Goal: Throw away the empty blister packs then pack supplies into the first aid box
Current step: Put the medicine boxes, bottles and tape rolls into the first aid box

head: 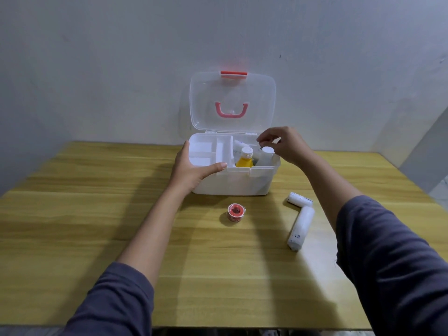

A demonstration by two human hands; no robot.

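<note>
While the translucent white plastic first aid box (236,177) stands open at the far middle of the yellow wood-grain counter (97,214), its clear lid (232,103) with the pink handle upright against the wall, the left hand (194,169) steadies it — palm against the box's left front corner, thumb laid along the front rim, the grip spread wide rather than closed. The right hand (284,144) hovers over the right compartment, its grip loosely curled with fingertips drawn near each other just above a white-capped white bottle (266,156); whether they touch the cap I cannot tell. Beside that bottle stands a yellow bottle with a white cap (245,157). The white divided tray (208,152) fills the box's left side. On the counter in front lie a small red-and-white tape roll in clear wrap (236,212) and — to the right — two white wrapped bandage rolls (300,224), end to end at an angle.
</note>
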